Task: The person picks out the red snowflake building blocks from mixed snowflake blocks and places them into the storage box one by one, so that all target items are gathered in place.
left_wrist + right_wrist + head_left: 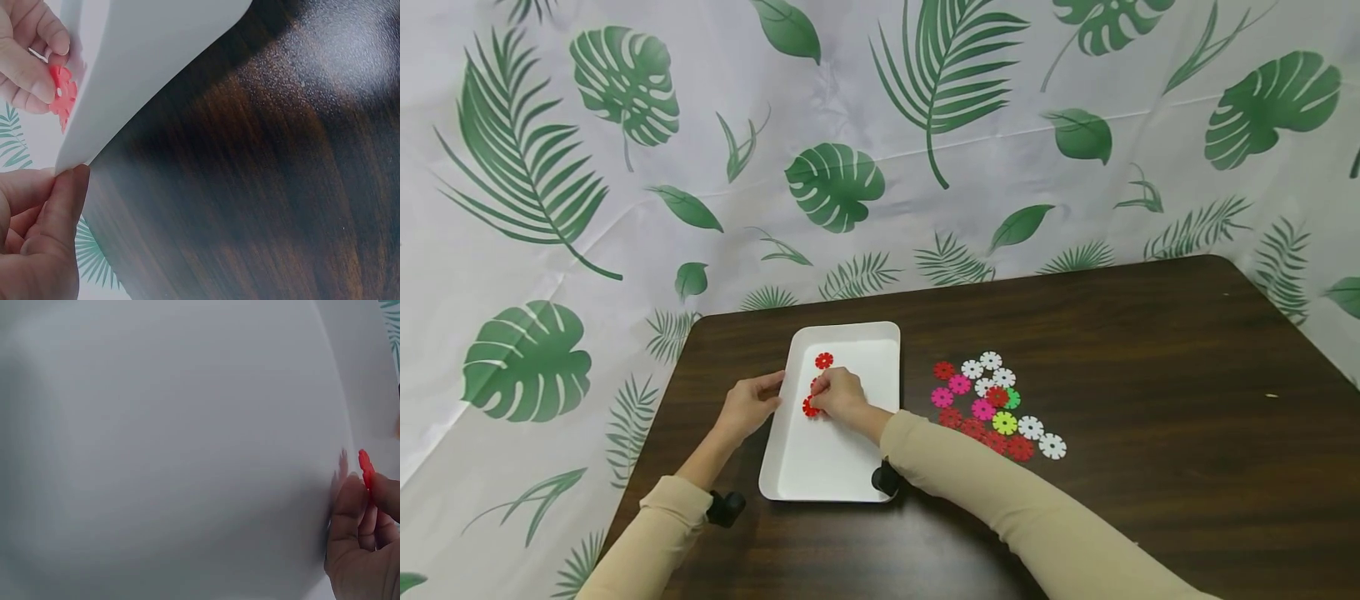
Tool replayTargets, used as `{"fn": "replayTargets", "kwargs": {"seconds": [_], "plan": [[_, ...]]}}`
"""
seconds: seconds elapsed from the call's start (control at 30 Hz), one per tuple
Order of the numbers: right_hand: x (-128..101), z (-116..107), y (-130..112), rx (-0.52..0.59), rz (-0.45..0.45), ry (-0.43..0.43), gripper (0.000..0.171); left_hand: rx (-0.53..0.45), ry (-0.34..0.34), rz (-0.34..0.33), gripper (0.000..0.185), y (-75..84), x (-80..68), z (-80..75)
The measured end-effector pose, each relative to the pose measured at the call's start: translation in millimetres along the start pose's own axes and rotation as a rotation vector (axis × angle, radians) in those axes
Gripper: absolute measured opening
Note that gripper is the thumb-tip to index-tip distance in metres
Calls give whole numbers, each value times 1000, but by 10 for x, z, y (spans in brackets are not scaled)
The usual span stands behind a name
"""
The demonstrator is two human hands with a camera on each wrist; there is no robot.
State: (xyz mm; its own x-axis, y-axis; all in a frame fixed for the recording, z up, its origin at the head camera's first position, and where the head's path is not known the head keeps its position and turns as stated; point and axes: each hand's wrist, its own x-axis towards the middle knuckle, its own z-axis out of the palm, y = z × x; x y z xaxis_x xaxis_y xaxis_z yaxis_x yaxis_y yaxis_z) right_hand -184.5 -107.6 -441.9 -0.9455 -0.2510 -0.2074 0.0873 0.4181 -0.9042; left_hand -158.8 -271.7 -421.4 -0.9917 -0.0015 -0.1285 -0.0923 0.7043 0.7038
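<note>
red plastic, a little gear-shaped disc (810,407), pinched in the right hand (838,395) between thumb and fingertips, held low over the white tray (820,467) near its left edge. from the right wrist view the disc sits edge-on at the fingertips, just off the tray floor, so it looks as if it's being set down flat rather than dropped. another red disc (823,360) lies in the tray just beyond that hand, a possible third hidden under the fingers, i can't say for sure.

left hand (747,406) is right beside it, thumb and fingers gripping the tray's left rim, likely steadying it so it doesn't slide on the dark wooden table (1150,375). the left wrist view shows the thumb pressed against that rim.

off to the far side of the right hand, well clear of the tray, sits the loose pile of discs (996,404): white, pink, red, one yellow, one green, some overlapping.
</note>
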Motion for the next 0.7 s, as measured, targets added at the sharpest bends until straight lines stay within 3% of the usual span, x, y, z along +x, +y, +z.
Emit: {"fn": "replayTargets", "kwargs": {"seconds": [0.3,0.7], "plan": [[-4,24,-10,-158,-55,48,8,4,6,8,43,1,-3,-4],[40,69,51,-236,-78,85,11,-6,-1,-12,43,1,-12,-3]]}}
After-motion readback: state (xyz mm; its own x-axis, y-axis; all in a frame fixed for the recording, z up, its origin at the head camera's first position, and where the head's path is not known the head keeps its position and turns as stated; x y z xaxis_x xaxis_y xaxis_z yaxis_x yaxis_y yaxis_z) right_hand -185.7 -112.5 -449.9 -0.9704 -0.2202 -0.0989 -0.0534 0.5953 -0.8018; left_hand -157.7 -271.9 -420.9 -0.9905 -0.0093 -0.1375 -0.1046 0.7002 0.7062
